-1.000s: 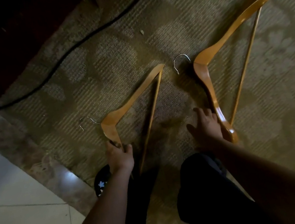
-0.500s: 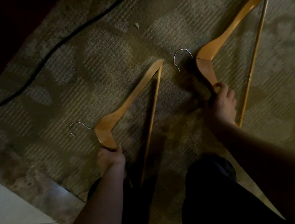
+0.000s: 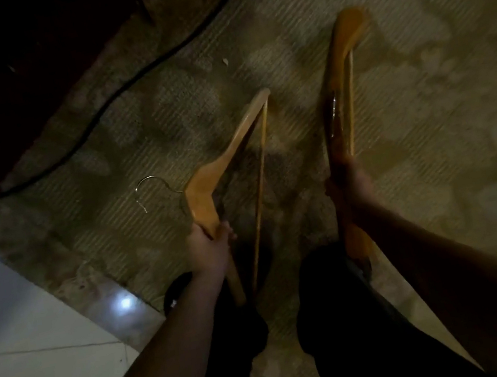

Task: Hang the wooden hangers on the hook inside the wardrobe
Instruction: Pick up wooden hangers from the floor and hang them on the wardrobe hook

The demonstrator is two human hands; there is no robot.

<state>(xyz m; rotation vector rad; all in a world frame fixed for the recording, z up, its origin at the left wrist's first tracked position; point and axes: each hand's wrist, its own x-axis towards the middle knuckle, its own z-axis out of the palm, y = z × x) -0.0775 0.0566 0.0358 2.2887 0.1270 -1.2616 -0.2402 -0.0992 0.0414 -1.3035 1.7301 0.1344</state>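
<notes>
A person stands over a patterned carpet (image 3: 434,155) in dim light with a wooden hanger in each hand, seen from the head camera looking down.

The left hand (image 3: 209,248) is curled round the near arm of the left hanger (image 3: 228,155), just below its neck. That hanger faces the camera almost flat: its wire hook (image 3: 150,185) points left above the carpet, its far arm runs up and to the right, and its crossbar slants back down beside the wrist.

The right hand (image 3: 351,183) is closed on the middle of the right hanger (image 3: 344,71). This one is turned nearly edge-on and is blurred. Its top end points away from the person and its bottom end hangs beside the right knee. Its hook cannot be made out. The two hangers are apart, the left one's far tip near the right one's upper half. Whether either touches the carpet cannot be told.

Two legs (image 3: 347,320) in dark trousers fill the bottom centre. A black cable (image 3: 123,87) crosses the carpet at upper left, past dark furniture (image 3: 8,97). Pale floor tiles (image 3: 38,358) lie at lower left, with a spot of reflected light (image 3: 124,303) on the stone strip at the carpet's edge.
</notes>
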